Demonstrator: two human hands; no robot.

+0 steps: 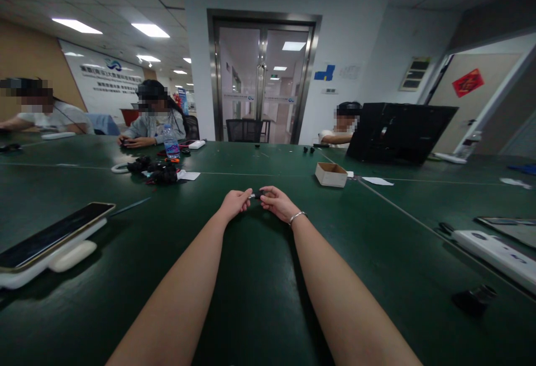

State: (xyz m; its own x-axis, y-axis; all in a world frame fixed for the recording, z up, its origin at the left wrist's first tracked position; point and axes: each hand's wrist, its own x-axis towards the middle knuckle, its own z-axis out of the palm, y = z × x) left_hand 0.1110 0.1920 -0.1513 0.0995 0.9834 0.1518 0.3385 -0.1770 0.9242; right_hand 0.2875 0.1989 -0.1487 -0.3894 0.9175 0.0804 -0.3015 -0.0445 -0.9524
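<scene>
Both my arms reach forward over the green table. Between my hands is a small part, black with a silver metal end; its exact kind is too small to make out. My left hand pinches it at the silver end, thumb on top. At the black end, the thumb and fingers of my right hand are closed on it. A bracelet circles my right wrist. The part is held just above the tabletop, and my fingertips hide some of it.
A small open box stands ahead to the right. Black tangled items and a bottle are ahead left. A phone lies at left, a power strip at right. A monitor and several people are beyond.
</scene>
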